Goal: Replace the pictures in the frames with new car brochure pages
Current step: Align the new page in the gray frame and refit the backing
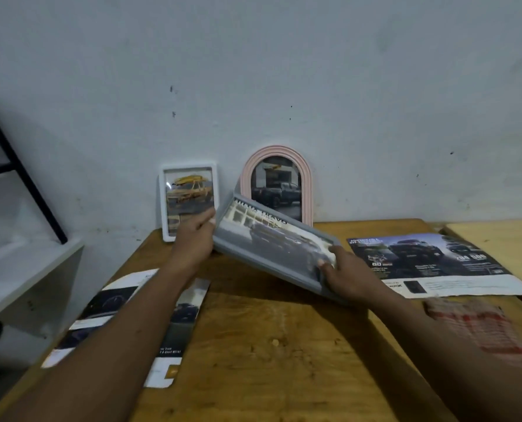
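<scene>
A grey rectangular frame (272,248) with a car picture in it is held tilted above the wooden table (269,345). My left hand (194,239) grips its far left corner. My right hand (345,275) grips its near right corner, thumb on the front. A white frame (189,200) with a yellow car picture leans on the wall behind my left hand. A pink arched frame (276,184) with a dark truck picture leans on the wall behind the grey frame. Brochure pages lie on the table: one at the right (430,263), cut ones at the left (174,327).
A red and white cloth (479,327) lies at the table's right edge. A white shelf (19,275) with a black metal bar (19,175) stands to the left. A second wooden surface (503,242) adjoins at the far right. The wall is close behind.
</scene>
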Demonstrator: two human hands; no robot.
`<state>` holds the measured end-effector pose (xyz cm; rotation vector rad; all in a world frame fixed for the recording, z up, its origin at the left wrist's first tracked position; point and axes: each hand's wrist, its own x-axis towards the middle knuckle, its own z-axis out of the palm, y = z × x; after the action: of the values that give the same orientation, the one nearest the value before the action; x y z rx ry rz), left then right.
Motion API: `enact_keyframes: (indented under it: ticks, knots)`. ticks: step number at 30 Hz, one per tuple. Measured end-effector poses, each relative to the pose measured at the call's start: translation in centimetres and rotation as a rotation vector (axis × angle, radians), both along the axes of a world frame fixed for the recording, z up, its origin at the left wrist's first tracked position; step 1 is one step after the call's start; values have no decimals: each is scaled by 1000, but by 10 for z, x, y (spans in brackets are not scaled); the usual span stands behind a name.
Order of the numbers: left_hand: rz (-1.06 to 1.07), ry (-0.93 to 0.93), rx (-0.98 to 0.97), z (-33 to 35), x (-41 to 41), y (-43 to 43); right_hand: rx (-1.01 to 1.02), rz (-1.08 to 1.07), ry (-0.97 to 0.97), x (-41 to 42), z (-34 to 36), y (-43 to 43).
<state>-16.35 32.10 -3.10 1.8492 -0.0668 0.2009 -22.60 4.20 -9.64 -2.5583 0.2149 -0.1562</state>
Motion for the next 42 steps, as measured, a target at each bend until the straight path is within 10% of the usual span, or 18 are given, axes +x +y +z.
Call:
enact_keyframes:
  ticks: [17,28,42]
  knots:
    - [-232,-27,1113,-110,-22,-19,-307,47,-37,-17,-32,-22]
    - [-279,96,1180,-104,-34,-22,-297,142,50,-19,-36,-26]
    - [-622,-225,1216,-100,-68,-169,-282,-25,8,-84,-16,-96]
